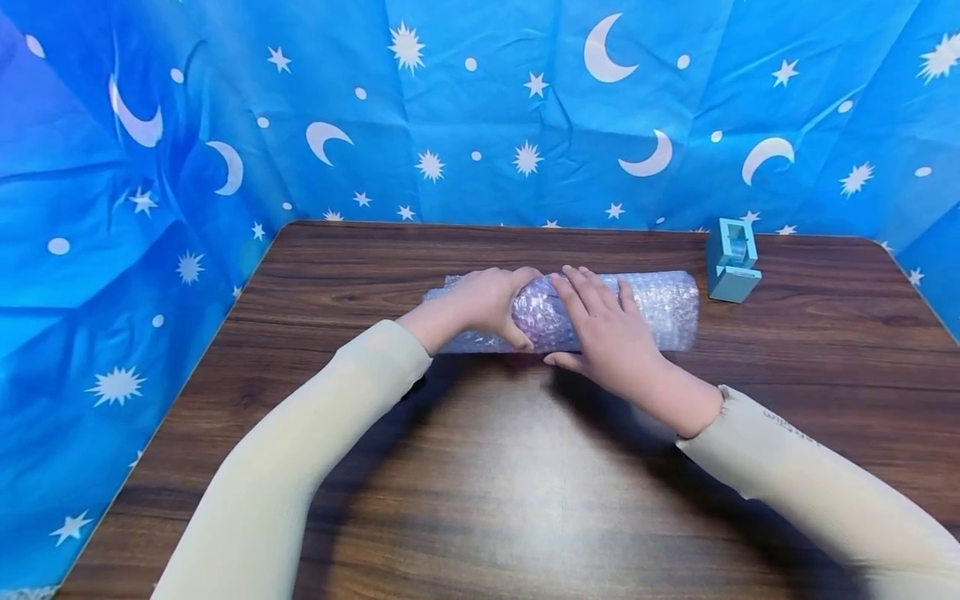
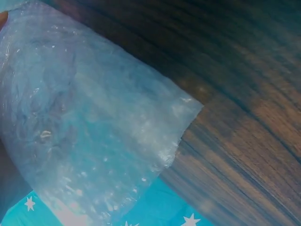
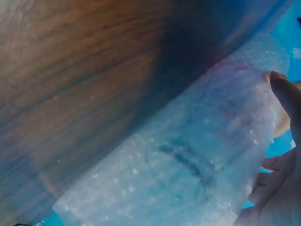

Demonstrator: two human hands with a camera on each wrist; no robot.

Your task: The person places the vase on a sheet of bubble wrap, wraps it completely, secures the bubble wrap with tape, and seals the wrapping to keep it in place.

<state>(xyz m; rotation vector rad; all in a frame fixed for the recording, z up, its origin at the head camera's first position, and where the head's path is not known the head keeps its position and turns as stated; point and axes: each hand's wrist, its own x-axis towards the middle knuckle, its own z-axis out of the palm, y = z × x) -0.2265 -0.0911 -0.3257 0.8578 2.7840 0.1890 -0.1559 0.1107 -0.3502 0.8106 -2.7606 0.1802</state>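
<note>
The left hand (image 1: 489, 302) sits at nine o'clock on the bubble-wrap bundle (image 1: 543, 315), thumb and fingers curved round it in a grip. The bundle lies crosswise toward twelve o'clock on the table (image 1: 525, 492). At three o'clock, the right hand (image 1: 613, 340) rests over it, fingers fairly straight, pinching nothing. This looks like rolling the wrap snug; next probably calls for holding it tight while reaching to two o'clock for the tape dispenser (image 1: 733, 279).
</note>
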